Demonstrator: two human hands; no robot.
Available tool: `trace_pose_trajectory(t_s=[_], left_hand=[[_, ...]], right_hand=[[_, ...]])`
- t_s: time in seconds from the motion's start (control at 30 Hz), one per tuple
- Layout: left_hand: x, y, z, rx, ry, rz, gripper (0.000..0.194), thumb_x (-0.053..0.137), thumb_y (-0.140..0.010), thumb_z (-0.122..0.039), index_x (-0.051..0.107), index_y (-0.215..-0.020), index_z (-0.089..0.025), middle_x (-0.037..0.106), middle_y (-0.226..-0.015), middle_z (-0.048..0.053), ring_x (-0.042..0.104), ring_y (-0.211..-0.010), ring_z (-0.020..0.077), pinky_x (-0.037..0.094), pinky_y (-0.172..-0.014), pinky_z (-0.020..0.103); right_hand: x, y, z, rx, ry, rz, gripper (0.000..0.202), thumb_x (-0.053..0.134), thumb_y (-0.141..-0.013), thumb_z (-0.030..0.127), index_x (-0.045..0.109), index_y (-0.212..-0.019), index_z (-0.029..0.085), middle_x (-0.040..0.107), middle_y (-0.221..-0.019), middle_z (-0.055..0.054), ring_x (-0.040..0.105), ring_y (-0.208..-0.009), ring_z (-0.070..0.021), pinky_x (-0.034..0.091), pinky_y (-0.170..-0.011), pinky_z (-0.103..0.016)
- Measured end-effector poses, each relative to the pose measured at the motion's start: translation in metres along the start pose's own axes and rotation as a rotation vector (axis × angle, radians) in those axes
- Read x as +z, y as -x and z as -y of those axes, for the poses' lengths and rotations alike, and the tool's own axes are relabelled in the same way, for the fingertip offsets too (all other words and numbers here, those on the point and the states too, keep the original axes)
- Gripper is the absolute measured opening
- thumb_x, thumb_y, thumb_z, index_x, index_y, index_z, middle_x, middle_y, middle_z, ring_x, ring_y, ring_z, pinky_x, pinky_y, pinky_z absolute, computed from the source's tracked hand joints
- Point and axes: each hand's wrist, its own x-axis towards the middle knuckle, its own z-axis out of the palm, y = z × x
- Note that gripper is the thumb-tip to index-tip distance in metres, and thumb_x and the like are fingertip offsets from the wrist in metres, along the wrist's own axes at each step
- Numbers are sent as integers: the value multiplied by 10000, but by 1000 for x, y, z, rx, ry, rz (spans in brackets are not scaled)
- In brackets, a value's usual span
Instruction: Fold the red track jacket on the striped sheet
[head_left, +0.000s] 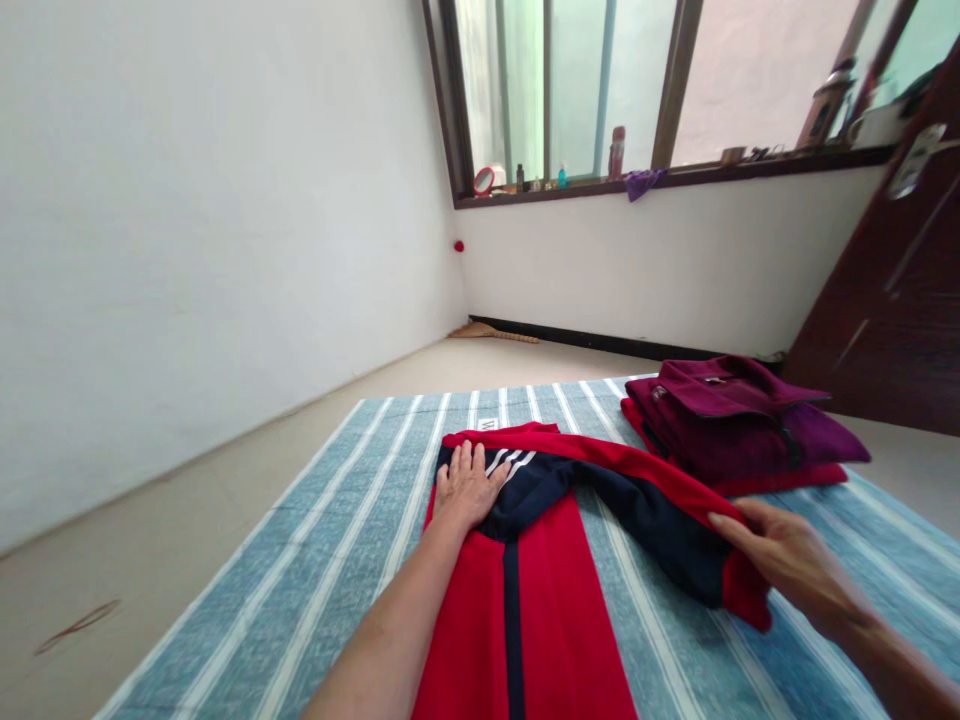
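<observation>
A red and navy jacket [551, 600] lies partly folded on a blue and white striped cloth [337, 530]. Its one visible sleeve stretches out to the right, navy with a red edge and a red cuff. My left hand [465, 485] rests flat on the jacket's shoulder, fingers spread beside three white stripes. The sleeve's end, near the cuff, is pinched between the thumb and fingers of my right hand [780, 550]. Behind the sleeve, to the right, sits a stack of folded purple and red clothes [735, 420].
White walls meet beyond the striped cloth. A window ledge [555, 190] holds bottles, a small mirror and a purple rag. A dark red door [900, 290] stands at the right. A woven brush-like object [487, 330] lies on the floor by the far corner.
</observation>
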Motion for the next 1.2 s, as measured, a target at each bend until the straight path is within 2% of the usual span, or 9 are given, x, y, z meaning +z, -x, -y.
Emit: trace_pose_trajectory(t_s=[0.1, 0.17, 0.37, 0.53, 0.7, 0.8, 0.9, 1.0, 1.2], left_hand=[[-5, 4, -4, -7, -17, 11, 803, 154, -854, -668, 243, -1452, -141, 162, -1543, 96, 119, -1417, 249, 167, -1116, 465], [-9, 7, -6, -14, -16, 17, 810, 160, -850, -673, 230, -1457, -140, 153, -1545, 94, 111, -1418, 245, 161, -1118, 463], [-10, 8, -6, -13, -1, 41, 846, 153, -831, -704, 223, -1459, -142, 133, -1546, 103, 105, -1418, 259, 152, -1117, 471], [-7, 5, -5, -11, -1, 28, 858, 149, -823, -718, 221, -1459, -147, 132, -1547, 101, 102, -1418, 264, 168, -1113, 477], [-8, 4, -6, -14, 5, 49, 855, 163, -818, -721, 225, -1459, -158, 123, -1548, 100, 98, -1419, 259, 156, -1113, 484], [-8, 4, -6, -19, 11, 52, 870, 149, -813, -729, 212, -1463, -154, 111, -1550, 98, 94, -1420, 254, 143, -1117, 483], [-7, 3, -6, -17, 7, 47, 872, 149, -811, -732, 214, -1463, -156, 109, -1550, 98, 95, -1420, 254, 143, -1116, 486], [-6, 4, -5, -11, 3, 35, 877, 138, -812, -731, 211, -1463, -148, 109, -1550, 101, 96, -1420, 255, 142, -1117, 484], [-6, 5, -5, -9, -14, 42, 879, 133, -819, -726, 209, -1463, -133, 121, -1547, 110, 97, -1419, 259, 146, -1116, 484]], right_hand=[[-10, -1, 29, 143, -617, -34, 343, 703, -665, 478, 629, -881, 222, 666, -702, 12, 614, -583, -167, 503, -558, -273], [-23, -8, 44, 180, -686, -148, 395, 771, -582, 421, 644, -900, 224, 671, -702, 13, 619, -586, -157, 514, -553, -251], [-63, -56, 33, -86, -113, -245, 321, 712, -678, 431, 688, -914, 214, 682, -740, -10, 604, -632, -153, 448, -563, -248], [-69, -67, -6, -241, 802, -290, 198, 669, -781, 347, 667, -945, 236, 627, -672, -14, 550, -575, -178, 336, -529, -284], [-23, -20, 15, -775, 1010, -524, 200, 528, -883, 260, 633, -989, 128, 625, -1013, -143, 555, -885, -267, 389, -749, -361], [27, 11, 46, -1065, 747, -236, 208, 411, -918, 154, 616, -883, 153, 609, -912, -94, 532, -845, -213, 382, -777, -331], [80, 25, 73, -1096, 662, 8, 183, 435, -880, 86, 590, -832, 170, 570, -809, -52, 489, -735, -188, 362, -711, -317], [121, 21, 87, -1088, 751, 50, 117, 510, -846, 94, 585, -899, 166, 565, -818, -55, 476, -727, -206, 338, -660, -331], [146, 2, 90, -1038, 807, 104, 116, 524, -825, 82, 582, -778, 171, 572, -764, -55, 472, -686, -196, 290, -604, -328]])
